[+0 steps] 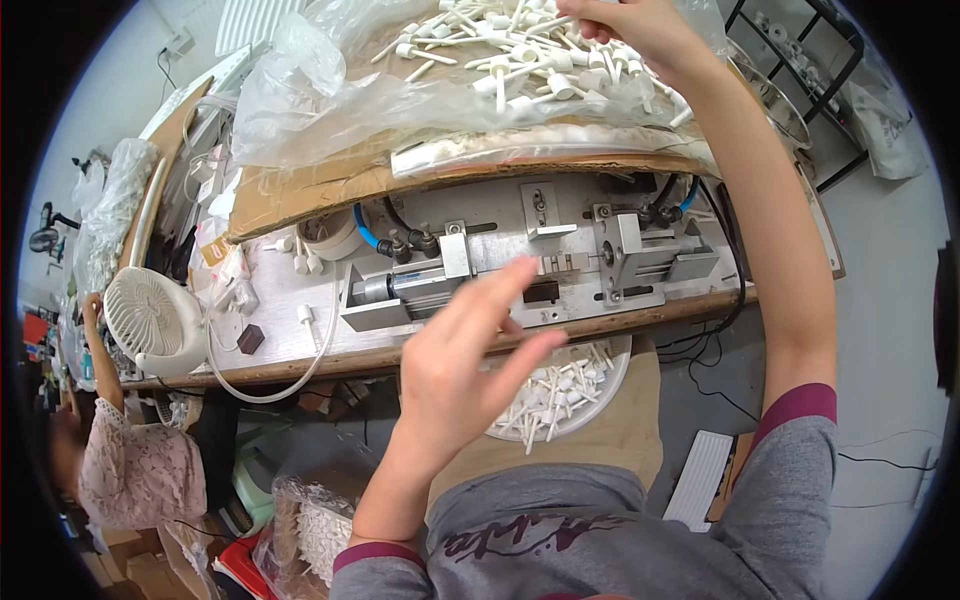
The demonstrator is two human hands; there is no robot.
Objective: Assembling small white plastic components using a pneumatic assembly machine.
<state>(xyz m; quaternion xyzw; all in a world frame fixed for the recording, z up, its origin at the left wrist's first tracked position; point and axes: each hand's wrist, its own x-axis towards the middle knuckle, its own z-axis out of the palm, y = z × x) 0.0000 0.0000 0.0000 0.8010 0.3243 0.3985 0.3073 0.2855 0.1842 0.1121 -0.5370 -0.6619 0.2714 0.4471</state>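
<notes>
My left hand point(450, 365) is raised in front of a metal clamping fixture point(555, 262), its fingers stretched out and apart, a little blurred, with nothing in them. Pneumatic cylinders point(415, 285) lie along the bench on either side of the fixture's middle. At the top edge my right hand point(640, 30) reaches over a heap of white plastic sticks with cup-shaped heads point(510, 60). Its fingers are curled together; what they hold, if anything, is hidden. Below my left hand, a round white basin point(622, 375) holds many of the same white sticks.
Clear plastic sheeting point(290, 100) and a cardboard edge point(300, 200) overhang the fixture. A small white fan point(152, 318) stands at left, with a dark block point(250, 340) near it. Blue hoses point(365, 228) run to the cylinders. Another person point(135, 460) is at far left.
</notes>
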